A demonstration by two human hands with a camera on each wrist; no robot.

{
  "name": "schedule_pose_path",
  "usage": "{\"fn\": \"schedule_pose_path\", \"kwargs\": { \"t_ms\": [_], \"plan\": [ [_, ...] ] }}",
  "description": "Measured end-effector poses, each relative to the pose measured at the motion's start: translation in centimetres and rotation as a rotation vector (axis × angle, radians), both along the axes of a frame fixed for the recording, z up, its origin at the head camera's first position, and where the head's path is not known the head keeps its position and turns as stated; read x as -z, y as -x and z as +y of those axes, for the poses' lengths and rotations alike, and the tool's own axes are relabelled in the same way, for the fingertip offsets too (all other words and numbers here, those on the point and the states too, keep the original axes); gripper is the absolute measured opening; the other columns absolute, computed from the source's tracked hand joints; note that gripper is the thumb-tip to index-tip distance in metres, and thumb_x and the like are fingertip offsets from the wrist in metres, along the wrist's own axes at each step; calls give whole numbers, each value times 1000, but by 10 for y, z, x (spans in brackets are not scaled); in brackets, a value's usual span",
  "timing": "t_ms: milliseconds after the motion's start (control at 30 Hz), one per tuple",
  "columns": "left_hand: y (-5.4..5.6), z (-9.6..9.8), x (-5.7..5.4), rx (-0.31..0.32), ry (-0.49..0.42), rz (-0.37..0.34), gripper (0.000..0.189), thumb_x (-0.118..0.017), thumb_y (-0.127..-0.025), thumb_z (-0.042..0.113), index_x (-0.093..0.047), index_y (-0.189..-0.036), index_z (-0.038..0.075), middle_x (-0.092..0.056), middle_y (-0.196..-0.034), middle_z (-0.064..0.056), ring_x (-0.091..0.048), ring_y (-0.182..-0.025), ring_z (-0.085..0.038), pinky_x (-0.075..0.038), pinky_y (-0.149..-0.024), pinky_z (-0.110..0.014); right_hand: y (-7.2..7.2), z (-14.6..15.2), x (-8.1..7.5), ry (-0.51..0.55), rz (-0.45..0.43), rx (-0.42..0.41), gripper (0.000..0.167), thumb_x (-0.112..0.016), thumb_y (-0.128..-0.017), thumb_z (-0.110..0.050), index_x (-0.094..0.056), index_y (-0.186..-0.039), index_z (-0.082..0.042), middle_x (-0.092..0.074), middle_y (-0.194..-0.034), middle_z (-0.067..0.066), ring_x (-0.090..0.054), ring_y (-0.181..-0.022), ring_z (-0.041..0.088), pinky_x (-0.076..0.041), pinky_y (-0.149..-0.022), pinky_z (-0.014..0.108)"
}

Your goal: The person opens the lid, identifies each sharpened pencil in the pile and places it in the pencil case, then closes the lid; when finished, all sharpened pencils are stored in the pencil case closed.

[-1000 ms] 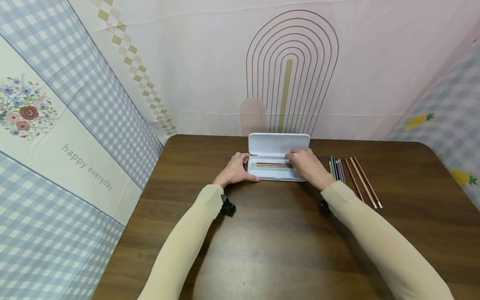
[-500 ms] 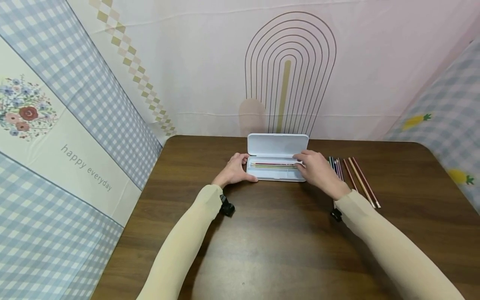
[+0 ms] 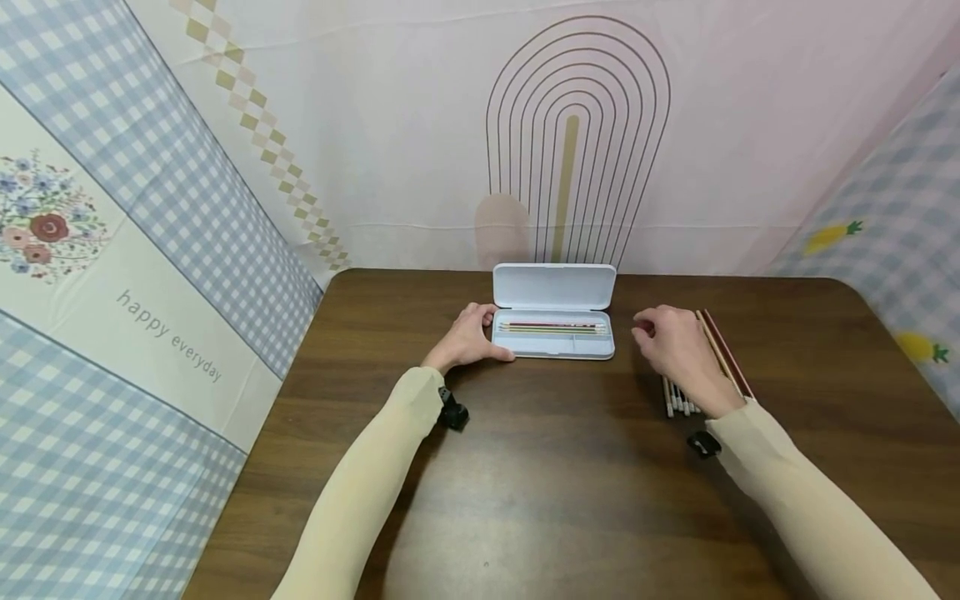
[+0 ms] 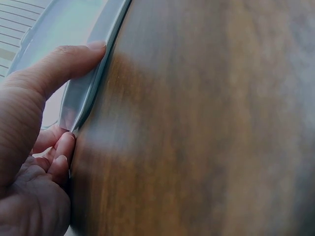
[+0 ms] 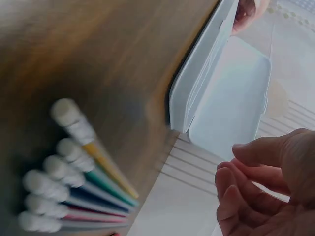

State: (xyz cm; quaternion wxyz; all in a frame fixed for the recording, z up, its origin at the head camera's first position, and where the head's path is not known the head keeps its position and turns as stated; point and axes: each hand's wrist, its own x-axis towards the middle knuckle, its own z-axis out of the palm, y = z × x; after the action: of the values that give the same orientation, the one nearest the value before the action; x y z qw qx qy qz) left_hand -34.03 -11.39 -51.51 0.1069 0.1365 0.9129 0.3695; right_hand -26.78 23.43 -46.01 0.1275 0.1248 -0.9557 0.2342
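A pale blue pencil case (image 3: 532,348) lies at the back middle of the table, its lid (image 3: 553,286) raised. Several pencils (image 3: 551,327) lie lengthwise inside. My left hand (image 3: 467,340) holds the left end of the case, thumb (image 4: 78,59) at the front edge and fingers curled round the corner. To the right of the case, my right hand (image 3: 678,350) hovers with loosely curled fingers and nothing between them. Partly beneath it lies a row of white-tipped pencils (image 3: 678,404); the right wrist view shows their eraser ends (image 5: 66,113) up close.
Dark red and tan pencils (image 3: 723,350) lie slanted on the brown table (image 3: 525,483), right of my right hand. Behind the table's back edge hangs a pale printed cloth (image 3: 412,150). Checked cloths (image 3: 195,192) hang at both sides.
My right hand has left the right end of the case and moved right, over the pencils on the table. The pencils inside now show fully. My left hand stays on the case.
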Motion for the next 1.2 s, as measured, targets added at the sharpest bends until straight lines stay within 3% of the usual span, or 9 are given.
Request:
{"fn": "schedule_pose_path", "kwargs": {
  "t_ms": [167,400,633,700,933,1200],
  "plan": [
    [0,0,-2,-6,-7,-5,94,-100,-76,33,-54,-152,4,-54,-138,-15,-51,-130,-28,-47,-117,-43,-7,14,5,0,-69,39,22,-66,-97,-3,-79,-108,11,-79,-98,31,-66,-70,27,-53,-64,41],
    [-1,0,-1,-6,-8,-9,93,-100,-76,33,-54,-152,5,-54,-139,-15,-52,-131,-28,-47,-118,-43,-12,30,13,-28,-109,91,21,-66,-97,-5,-80,-102,10,-79,-92,28,-69,-70,32,-57,-67,52],
    [-1,0,1,-9,-7,-4,92,-100,-76,33,-54,-151,5,-54,-137,-15,-51,-129,-28,-47,-116,-42,-17,45,20,-9,-198,128,18,-65,-97,-5,-77,-91,6,-75,-82,23,-64,-66,30,-51,-58,43],
    [-1,0,0,-8,-5,-2,91,-99,-77,33,-54,-151,5,-54,-137,-15,-51,-129,-28,-47,-116,-43,-19,48,22,2,-208,138,17,-65,-98,-4,-77,-91,6,-74,-81,22,-63,-66,29,-49,-57,39],
    [-1,0,-2,-4,-2,11,90,-99,-77,32,-55,-150,4,-54,-136,-15,-52,-128,-28,-47,-115,-42,-21,54,26,-4,-212,155,17,-65,-95,-4,-77,-86,3,-75,-80,20,-65,-71,35,-51,-64,48],
    [-2,1,-1,2,7,11,89,-99,-77,33,-55,-149,4,-54,-136,-15,-52,-128,-28,-47,-115,-42,-22,58,31,10,-224,162,16,-66,-92,-3,-76,-80,2,-74,-77,19,-65,-69,34,-51,-61,45]
  ]
}}
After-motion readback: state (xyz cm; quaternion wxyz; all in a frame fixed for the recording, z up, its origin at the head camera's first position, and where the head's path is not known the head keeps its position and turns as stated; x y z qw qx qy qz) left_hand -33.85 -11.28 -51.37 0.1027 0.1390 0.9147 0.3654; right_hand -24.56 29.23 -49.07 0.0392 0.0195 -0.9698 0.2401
